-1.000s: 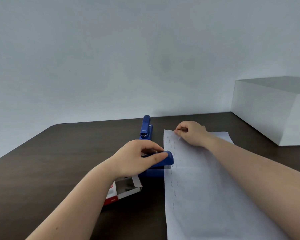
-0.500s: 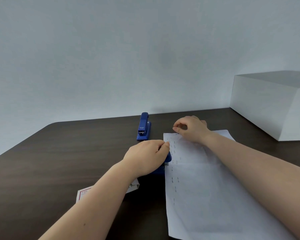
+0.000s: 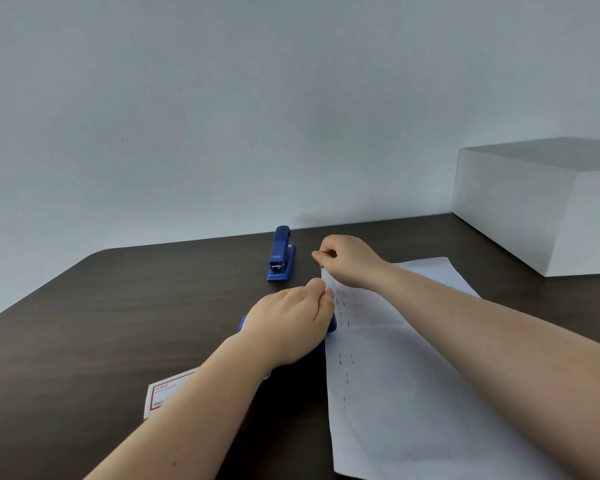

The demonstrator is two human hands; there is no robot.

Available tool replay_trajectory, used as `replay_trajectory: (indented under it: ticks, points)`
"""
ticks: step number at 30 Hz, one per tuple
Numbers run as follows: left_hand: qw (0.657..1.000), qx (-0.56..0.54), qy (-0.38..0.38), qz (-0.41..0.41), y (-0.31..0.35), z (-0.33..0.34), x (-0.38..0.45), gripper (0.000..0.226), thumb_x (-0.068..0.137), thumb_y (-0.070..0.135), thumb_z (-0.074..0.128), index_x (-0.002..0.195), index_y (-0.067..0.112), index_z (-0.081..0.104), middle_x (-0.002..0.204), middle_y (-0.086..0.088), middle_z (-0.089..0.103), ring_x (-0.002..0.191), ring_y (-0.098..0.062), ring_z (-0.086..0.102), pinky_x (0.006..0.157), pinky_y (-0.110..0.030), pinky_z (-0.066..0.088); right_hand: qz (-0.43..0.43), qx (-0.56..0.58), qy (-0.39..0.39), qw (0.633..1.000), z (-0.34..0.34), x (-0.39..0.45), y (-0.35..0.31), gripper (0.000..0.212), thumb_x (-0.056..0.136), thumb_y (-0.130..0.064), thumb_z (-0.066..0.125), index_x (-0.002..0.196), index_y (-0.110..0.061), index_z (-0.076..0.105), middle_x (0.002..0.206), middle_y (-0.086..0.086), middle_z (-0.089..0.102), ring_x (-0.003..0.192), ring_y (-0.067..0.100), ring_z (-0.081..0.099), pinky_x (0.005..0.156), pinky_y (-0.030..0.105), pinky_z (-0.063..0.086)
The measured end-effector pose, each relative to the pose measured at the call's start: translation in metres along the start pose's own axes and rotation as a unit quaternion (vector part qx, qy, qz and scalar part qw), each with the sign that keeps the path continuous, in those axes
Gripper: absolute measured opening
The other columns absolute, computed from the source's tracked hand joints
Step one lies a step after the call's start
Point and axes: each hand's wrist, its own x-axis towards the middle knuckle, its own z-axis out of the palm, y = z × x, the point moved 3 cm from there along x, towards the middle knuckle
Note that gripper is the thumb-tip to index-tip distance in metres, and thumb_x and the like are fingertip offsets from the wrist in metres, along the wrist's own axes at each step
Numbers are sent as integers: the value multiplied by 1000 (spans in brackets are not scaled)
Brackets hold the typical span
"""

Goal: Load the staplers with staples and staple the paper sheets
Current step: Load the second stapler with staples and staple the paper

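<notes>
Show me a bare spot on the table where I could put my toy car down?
The widest bare patch of table lies left of the far stapler and beyond the staple box. A smaller strip lies between the paper sheets and the white box. The middle is crowded: the left hand covers a stapler, and the right hand pinches the paper's corner.

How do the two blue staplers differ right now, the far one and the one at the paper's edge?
The far stapler stands free on the table, untouched and fully visible; the near stapler is mostly hidden under the left hand, which presses down on it. The far stapler sits clear of the paper sheets; the near stapler meets their left edge, where the right hand pinches the top corner. Both are blue.
</notes>
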Motion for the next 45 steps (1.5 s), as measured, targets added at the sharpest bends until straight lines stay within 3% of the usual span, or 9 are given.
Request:
replay_trajectory:
  ticks: [11,21,27,30,34,38,40,42,45]
  points:
    - [998,22,48,17,3,7,4,27,100,32,22,81,18,34,65,7,37,73,-23,43,70,-34,33,33,17,-13,999,22,-4,9,35,93,-26,48,61,-20,38,62,-6,44,68,17,42,62,31,33]
    - [997,74,-3,0,12,6,7,23,100,32,22,87,19,36,89,3,44,91,-22,48,79,-36,35,21,9,-29,999,22,-5,8,32,93,-24,48,63,-15,39,62,-1,43,65,18,39,57,31,29]
    - [998,0,-57,-28,8,0,5,28,101,35,20,98,19,44,95,1,50,104,-23,52,83,-36,37,10,18,-34,999,19,-9,6,31,93,-22,48,64,-15,41,68,1,48,70,19,42,65,33,33]
    - [994,-50,-66,-66,6,-3,8,33,101,41,16,99,22,44,92,-2,48,90,-25,46,79,-37,33,-7,28,-17,999,14,-13,8,18,91,-13,49,80,-3,58,85,12,63,76,19,47,69,31,36]
    - [977,-179,-15,-111,-2,-7,19,29,100,39,26,98,20,47,102,-7,56,94,-25,51,92,-44,42,-5,34,-1,999,6,-23,16,15,91,-14,51,85,-6,62,86,9,63,77,18,50,66,26,38]
    - [962,-240,-33,-130,1,-16,22,24,100,16,30,99,6,52,84,2,53,77,-12,48,70,-14,39,20,57,24,998,-6,-32,26,18,92,-15,49,93,-5,64,92,9,67,81,18,54,72,27,42]
    - [961,-234,-51,-138,7,-18,22,26,97,12,34,107,6,57,87,2,57,78,-11,49,62,-18,38,38,74,39,996,-12,-35,32,18,93,-17,49,94,-5,64,90,10,67,80,19,55,71,28,44]
    - [965,-207,-85,-133,15,-17,25,27,95,12,38,112,9,59,104,-6,64,91,-18,56,69,-23,44,46,86,45,994,-16,-37,35,17,93,-15,49,92,-6,63,84,6,63,77,18,54,64,24,42]
    - [968,-168,-144,-122,33,-12,35,28,92,6,45,117,4,58,113,-13,66,106,-27,62,94,-41,50,51,106,69,991,-20,-38,36,18,92,-13,48,93,-5,64,86,6,65,76,16,54,62,19,40]
